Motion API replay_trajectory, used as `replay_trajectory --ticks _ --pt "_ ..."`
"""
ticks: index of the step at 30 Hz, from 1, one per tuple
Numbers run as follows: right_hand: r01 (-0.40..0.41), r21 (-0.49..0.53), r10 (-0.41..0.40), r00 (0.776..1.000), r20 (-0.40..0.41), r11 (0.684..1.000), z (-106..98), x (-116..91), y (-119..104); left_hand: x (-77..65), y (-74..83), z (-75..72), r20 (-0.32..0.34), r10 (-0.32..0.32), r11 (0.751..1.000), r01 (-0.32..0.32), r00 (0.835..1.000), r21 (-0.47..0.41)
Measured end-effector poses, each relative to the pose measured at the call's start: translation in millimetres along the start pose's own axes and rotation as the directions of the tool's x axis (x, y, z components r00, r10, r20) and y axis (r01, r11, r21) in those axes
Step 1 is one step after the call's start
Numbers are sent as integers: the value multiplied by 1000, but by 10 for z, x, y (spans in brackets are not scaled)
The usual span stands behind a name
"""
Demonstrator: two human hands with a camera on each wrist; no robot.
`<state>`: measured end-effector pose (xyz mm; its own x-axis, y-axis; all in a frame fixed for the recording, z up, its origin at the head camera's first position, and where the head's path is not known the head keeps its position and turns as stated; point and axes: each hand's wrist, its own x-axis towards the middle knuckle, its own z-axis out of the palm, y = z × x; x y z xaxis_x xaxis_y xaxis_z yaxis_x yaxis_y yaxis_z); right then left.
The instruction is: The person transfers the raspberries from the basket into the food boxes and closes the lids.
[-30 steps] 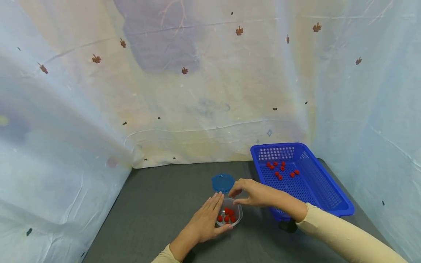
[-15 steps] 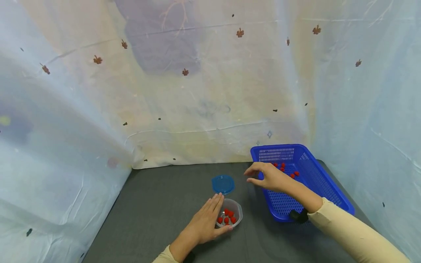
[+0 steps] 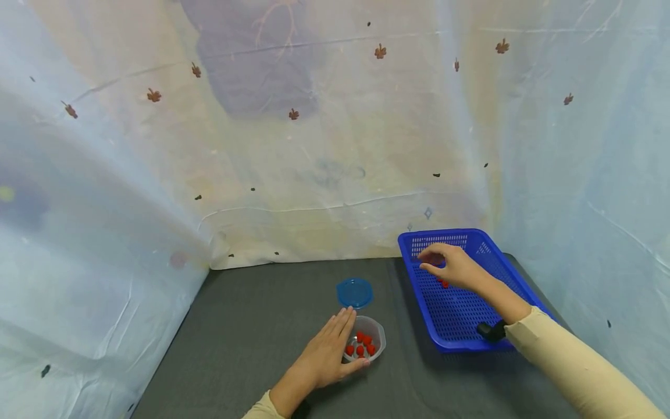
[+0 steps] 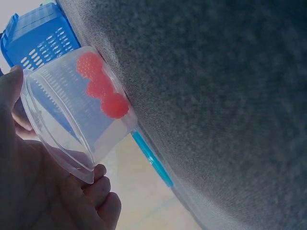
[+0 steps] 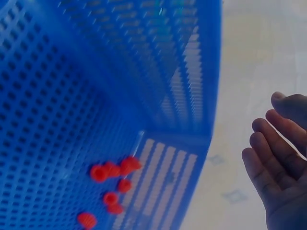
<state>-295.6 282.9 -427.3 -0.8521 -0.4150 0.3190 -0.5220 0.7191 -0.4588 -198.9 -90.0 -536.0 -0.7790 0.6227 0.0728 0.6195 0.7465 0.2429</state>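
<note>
My left hand (image 3: 325, 348) lies along the left side of a small clear plastic tub (image 3: 378, 334), fingers straight and thumb spread to its near rim. Several red raspberries (image 4: 114, 105) lie at the bottom of this tub. Over the far left part of a blue slotted basket (image 3: 455, 337) hovers my right hand (image 3: 452, 266), its fingers loosely bent and nothing visible between them. More raspberries (image 5: 110, 168) are in the basket near its end wall, and the right hand hides most of them in the head view.
A round blue lid (image 3: 355, 293) lies on the grey table (image 3: 251, 326) just beyond the tub. Pale patterned sheeting (image 3: 324, 145) hangs behind and along both sides. The basket takes up the table's right part.
My right hand has moved from above the tub to the right and away, over the basket. The left hand stays in place against the tub.
</note>
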Motion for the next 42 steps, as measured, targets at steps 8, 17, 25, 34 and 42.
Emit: replay_trajectory --ticks 8,17,25,34,42 --pt "-92 -12 92 996 3 996 -16 -30 305 -6 7 -1 2 -2 1000 2 1000 -2" --pt "-170 -12 171 985 39 985 12 -26 589 -4 -8 24 -4 3 1000 -3 1000 -2" --pt "-216 -21 217 972 86 976 58 -31 722 -6 -26 41 4 0 1000 0 1000 1" --pt "-225 -38 228 961 159 974 145 -83 869 -14 -22 33 -6 4 1000 -4 1000 -3" --pt "-231 -47 235 946 221 972 159 -105 939 -5 -30 47 -11 4 1000 -4 1000 -1"
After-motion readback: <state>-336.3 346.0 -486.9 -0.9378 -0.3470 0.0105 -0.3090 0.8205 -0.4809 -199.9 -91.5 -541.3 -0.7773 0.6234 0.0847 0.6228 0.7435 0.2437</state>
